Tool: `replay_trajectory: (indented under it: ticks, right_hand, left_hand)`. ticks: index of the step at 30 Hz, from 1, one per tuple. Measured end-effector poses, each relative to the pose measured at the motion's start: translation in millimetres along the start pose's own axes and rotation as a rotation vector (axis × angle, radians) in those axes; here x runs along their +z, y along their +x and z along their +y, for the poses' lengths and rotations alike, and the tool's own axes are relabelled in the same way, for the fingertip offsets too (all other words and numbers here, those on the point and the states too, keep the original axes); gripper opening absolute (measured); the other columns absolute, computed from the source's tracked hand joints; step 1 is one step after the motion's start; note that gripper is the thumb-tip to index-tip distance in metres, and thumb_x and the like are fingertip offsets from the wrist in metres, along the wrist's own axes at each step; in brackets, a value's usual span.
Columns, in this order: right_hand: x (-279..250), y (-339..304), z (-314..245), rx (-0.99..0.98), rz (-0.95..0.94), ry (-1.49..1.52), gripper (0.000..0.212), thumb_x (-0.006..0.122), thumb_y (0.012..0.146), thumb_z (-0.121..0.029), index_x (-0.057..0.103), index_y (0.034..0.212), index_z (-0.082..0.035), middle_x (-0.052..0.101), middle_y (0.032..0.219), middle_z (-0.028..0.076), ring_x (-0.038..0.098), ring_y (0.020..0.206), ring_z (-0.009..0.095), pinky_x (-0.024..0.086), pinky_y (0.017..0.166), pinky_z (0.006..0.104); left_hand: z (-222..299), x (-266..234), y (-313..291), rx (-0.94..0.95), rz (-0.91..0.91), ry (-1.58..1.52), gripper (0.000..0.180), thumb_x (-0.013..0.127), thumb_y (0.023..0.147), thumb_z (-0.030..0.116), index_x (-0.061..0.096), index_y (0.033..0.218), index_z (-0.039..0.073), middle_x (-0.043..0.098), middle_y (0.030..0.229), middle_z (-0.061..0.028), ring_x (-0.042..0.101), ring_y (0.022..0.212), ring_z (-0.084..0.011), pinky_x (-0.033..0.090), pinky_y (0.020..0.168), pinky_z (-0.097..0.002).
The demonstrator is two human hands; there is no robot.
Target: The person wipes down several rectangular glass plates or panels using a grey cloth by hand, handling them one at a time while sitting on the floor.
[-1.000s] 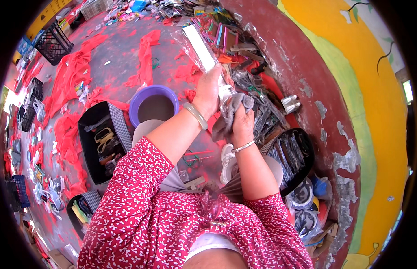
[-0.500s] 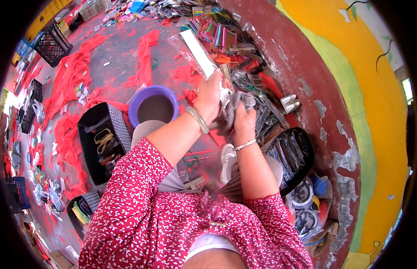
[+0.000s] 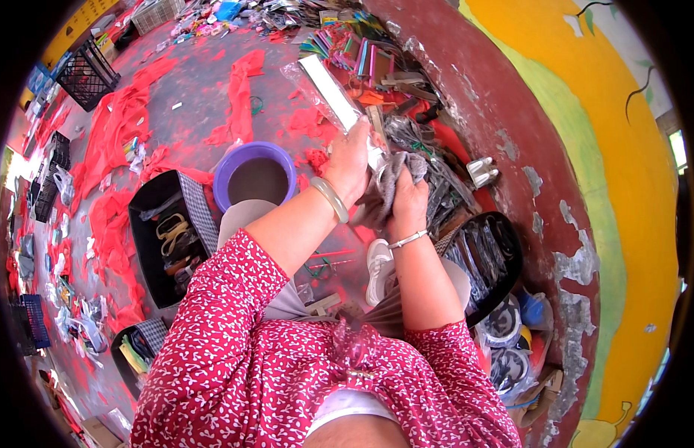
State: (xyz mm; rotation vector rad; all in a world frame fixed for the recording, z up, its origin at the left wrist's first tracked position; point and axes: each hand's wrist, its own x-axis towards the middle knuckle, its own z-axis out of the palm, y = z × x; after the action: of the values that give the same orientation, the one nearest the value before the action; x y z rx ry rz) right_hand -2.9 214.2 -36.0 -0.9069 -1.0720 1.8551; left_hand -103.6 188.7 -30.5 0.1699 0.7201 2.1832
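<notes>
In front of me my left hand (image 3: 349, 160) grips a long flat white piece (image 3: 328, 89) in clear plastic wrap, its far end pointing up and to the left. What exactly the piece is I cannot make out. My right hand (image 3: 408, 201) is closed on a grey cloth (image 3: 384, 187), which is bunched against the near end of the white piece. The cloth covers that end and part of my fingers. Just left of my hands stands a purple bucket (image 3: 219, 179) of murky grey water.
Black bins of belts or straps stand at my left (image 3: 149, 261) and right (image 3: 515, 257). Wrapped round items (image 3: 504, 328) lie lower right. A peeling red wall (image 3: 496, 89) runs along the right. Scrap piles (image 3: 354, 52), red cloth strips (image 3: 116, 149) and a black crate (image 3: 87, 78) lie beyond.
My right hand and the grey cloth have shifted slightly against the near end of the white piece. The white piece has moved down only a little in my left hand.
</notes>
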Motion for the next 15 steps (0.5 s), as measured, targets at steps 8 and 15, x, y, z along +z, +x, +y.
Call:
replay_trajectory:
  ticks: [8, 15]
  right_hand:
    - [-8, 16, -14, 0.904, -0.484, 1.199, 0.024, 0.045, 0.089, -0.021, 0.054, 0.102, -0.003, 0.061, 0.090, 0.011, 0.059, 0.077, 0.021, 0.050, 0.068, 0.0327]
    - [-20, 17, -9, 0.459, -0.182, 0.262, 0.027, 0.045, 0.089, -0.025, 0.057, 0.097, -0.003, 0.061, 0.085, 0.011, 0.059, 0.074, 0.023, 0.049, 0.065, 0.0371]
  left_hand:
    - [30, 29, -17, -0.087, -0.381, 0.135, 0.025, 0.068, 0.077, 0.023, 0.053, 0.088, 0.007, 0.055, 0.075, -0.0041, 0.057, 0.074, -0.0164, 0.049, 0.068, -0.0336]
    - [32, 18, -5, -0.007, -0.211, 0.072, 0.020, 0.068, 0.077, 0.019, 0.054, 0.086, 0.007, 0.055, 0.071, -0.0043, 0.056, 0.064, -0.0169, 0.049, 0.061, -0.0321]
